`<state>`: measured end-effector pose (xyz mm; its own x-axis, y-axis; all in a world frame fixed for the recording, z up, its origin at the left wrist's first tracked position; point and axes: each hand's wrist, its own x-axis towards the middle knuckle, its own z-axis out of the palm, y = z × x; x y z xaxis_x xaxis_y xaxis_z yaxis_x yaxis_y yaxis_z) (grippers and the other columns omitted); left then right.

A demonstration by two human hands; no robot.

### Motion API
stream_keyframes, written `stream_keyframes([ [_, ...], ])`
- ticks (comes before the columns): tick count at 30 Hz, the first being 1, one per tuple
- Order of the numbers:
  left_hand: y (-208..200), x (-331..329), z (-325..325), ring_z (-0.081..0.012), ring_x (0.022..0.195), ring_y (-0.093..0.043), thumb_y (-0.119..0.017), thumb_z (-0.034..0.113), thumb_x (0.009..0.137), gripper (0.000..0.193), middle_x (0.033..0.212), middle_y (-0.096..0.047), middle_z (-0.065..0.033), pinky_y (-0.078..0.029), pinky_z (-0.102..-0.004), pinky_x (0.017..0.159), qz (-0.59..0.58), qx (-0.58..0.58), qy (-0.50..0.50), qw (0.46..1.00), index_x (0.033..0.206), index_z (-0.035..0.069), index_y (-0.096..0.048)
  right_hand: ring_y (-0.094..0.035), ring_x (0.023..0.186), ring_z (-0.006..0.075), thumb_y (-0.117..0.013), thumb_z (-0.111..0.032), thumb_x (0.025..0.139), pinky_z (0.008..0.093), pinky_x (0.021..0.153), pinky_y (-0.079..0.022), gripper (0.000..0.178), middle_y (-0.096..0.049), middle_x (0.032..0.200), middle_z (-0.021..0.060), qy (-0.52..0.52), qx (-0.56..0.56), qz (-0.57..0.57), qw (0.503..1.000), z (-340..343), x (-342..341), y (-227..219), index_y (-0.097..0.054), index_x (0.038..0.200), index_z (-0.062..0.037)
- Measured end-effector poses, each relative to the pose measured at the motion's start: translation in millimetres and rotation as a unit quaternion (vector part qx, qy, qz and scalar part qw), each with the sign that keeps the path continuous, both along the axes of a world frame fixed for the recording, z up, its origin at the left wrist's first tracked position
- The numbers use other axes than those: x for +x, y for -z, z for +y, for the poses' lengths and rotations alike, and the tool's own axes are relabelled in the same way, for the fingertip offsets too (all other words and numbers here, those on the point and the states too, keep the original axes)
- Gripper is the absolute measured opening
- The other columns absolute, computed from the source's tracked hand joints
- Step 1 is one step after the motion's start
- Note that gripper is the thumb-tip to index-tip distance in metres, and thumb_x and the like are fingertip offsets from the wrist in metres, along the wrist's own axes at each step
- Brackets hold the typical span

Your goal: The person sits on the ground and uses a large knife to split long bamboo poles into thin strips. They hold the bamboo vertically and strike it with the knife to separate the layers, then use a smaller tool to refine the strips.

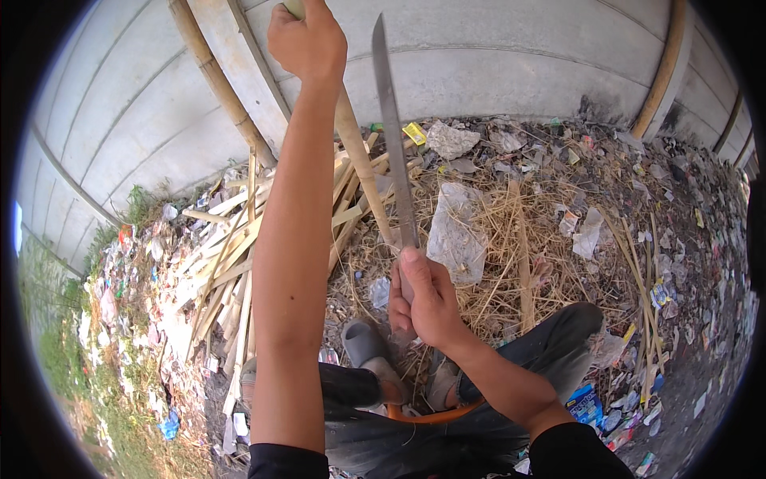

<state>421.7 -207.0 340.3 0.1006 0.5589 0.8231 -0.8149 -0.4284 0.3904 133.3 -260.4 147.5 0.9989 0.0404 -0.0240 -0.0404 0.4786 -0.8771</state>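
Closed on a machete (395,144), the right hand (428,297) I watch remotely points its blade to 12 o'clock. I see the left hand (309,41), at 11, wrapped around a bamboo pole (361,160) slanting down beside the blade. Split bamboo strips (237,271) lie piled toward 9; beyond, at 12, stands a concrete panel wall (495,72).

Tight down the middle: the long blade (391,120) rises from the right hand (429,302), the bamboo pole (363,169) slanting close on its left, just a sliver showing between them! Right of the blade, open air above the straw (495,299); left, split strips (235,270) crowd in; ahead, the wall (495,72) blocks.
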Motion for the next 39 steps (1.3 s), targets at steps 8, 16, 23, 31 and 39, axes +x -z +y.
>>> stream_keyframes([
  [8, 3, -24, 13, -0.0152, 0.064, -0.048, -0.068, 0.056, 0.095, 0.060, 0.066, -0.052, -0.0058, -0.043, -0.0348, 0.062, 0.106, -0.021, 0.194, 0.975, 0.076, 0.002, -0.048, -0.043, 0.042, 0.0104, -0.052, -0.062, 0.101, 0.0325, 0.043, -0.042, 0.057, -0.043, 0.056, -0.0024, -0.057, 0.042, 0.233, 0.970, -12, -6, 48, -0.051, 0.082, -0.0083],
  [16, 0, -10, 13, -0.0178, 0.065, -0.054, -0.060, 0.054, 0.100, 0.059, 0.067, -0.055, -0.0071, -0.045, -0.0373, 0.061, 0.086, 0.001, 0.080, 0.993, 0.082, -0.002, -0.065, -0.043, 0.044, 0.0076, -0.052, -0.047, 0.106, 0.0261, 0.041, -0.039, 0.047, -0.046, 0.059, -0.0005, 0.015, -0.005, 0.008, 1.000, 15, 13, 23, -0.047, 0.081, -0.0074],
  [23, -3, -21, 30, -0.0111, 0.059, -0.044, -0.067, 0.061, 0.094, 0.063, 0.063, -0.048, 0.0002, -0.041, -0.0303, 0.056, 0.132, -0.044, 0.166, 0.976, 0.068, 0.010, -0.041, -0.047, 0.043, 0.0133, -0.060, -0.056, 0.098, 0.0351, 0.045, -0.044, 0.052, -0.048, 0.061, 0.0011, -0.036, 0.034, 0.406, 0.913, 3, -3, 249, -0.050, 0.077, -0.0093],
  [31, 0, -23, 41, -0.0136, 0.059, -0.047, -0.063, 0.062, 0.095, 0.063, 0.064, -0.051, -0.0009, -0.043, -0.0326, 0.058, 0.158, -0.049, 0.170, 0.971, 0.070, 0.007, -0.046, -0.047, 0.045, 0.0103, -0.054, -0.058, 0.101, 0.0298, 0.046, -0.044, 0.053, -0.048, 0.062, -0.0009, -0.079, 0.030, 0.286, 0.955, 29, -3, 103, -0.050, 0.081, -0.0091],
  [39, 0, -3, 61, -0.0142, 0.064, -0.052, -0.065, 0.063, 0.093, 0.063, 0.069, -0.056, -0.0033, -0.047, -0.0340, 0.065, 0.143, -0.063, 0.105, 0.982, 0.073, 0.004, -0.052, -0.046, 0.045, 0.0076, -0.054, -0.047, 0.106, 0.0260, 0.045, -0.040, 0.044, -0.049, 0.065, -0.0008, -0.089, 0.038, 0.187, 0.978, 32, -94, 100, -0.051, 0.086, -0.0077],
])
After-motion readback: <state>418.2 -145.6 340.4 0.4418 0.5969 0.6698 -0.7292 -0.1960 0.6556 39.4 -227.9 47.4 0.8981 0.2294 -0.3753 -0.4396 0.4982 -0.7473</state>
